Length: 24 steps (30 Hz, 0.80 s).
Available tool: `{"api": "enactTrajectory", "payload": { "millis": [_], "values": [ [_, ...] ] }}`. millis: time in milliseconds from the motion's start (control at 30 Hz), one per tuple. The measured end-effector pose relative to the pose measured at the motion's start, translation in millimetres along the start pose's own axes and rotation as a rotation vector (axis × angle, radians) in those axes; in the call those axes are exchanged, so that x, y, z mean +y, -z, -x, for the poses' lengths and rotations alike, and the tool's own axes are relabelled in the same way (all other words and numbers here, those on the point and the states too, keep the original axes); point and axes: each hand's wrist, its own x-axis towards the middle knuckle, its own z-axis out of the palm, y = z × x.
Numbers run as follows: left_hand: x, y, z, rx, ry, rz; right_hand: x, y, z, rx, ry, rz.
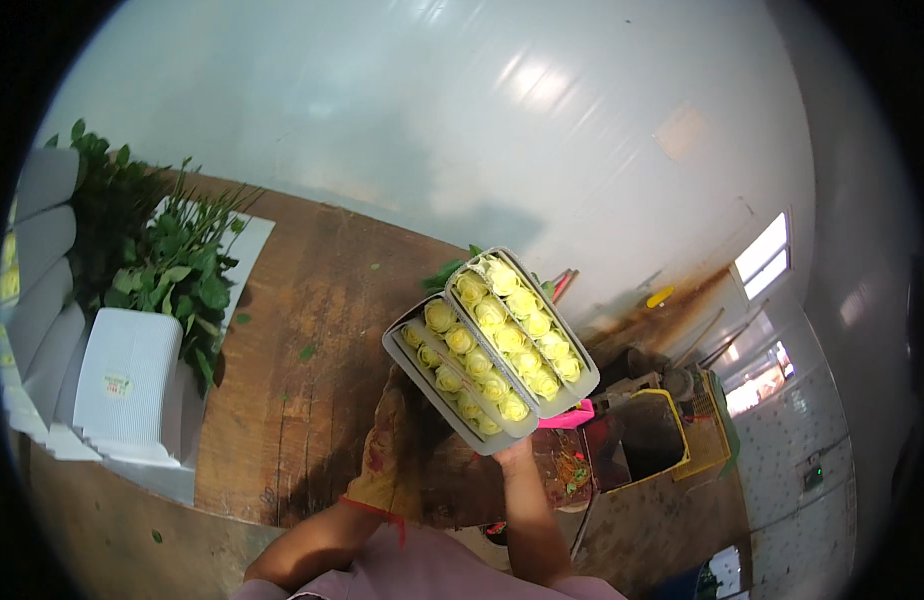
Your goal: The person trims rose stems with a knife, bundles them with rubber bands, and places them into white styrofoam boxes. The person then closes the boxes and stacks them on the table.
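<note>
Two bundles of yellow roses in grey corrugated cardboard wraps, a left bundle and a right bundle, stand side by side before me, blooms facing up at the camera. Cardboard dividers separate the rows of blooms. My left hand, in a stained yellow work glove with a red cuff, reaches under the left side of the bundles, its fingertips hidden in shadow. My bare right hand is against the near lower edge of the left bundle, its fingers mostly hidden behind the cardboard. Green leaves show beyond the wraps.
On the left of the wooden table, a wrapped bundle lies with its leafy stems pointing away, near several stacked bundles. To the right are a pink object, tangled ties and a yellow-rimmed black crate. A pale wall rises behind.
</note>
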Motion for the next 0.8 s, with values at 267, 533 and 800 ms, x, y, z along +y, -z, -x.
{"api": "enactTrajectory", "payload": {
  "millis": [267,533,800],
  "values": [
    [-11,-12,8,-0.091,0.013,-0.007,-14,-42,35,-0.178,0.104,-0.178],
    [-23,-6,11,-0.143,0.062,0.065,2,-18,43,0.056,0.146,-0.175],
    [-37,36,31,-0.058,0.163,0.223,-47,19,9,0.498,0.369,0.384]
  ]
}}
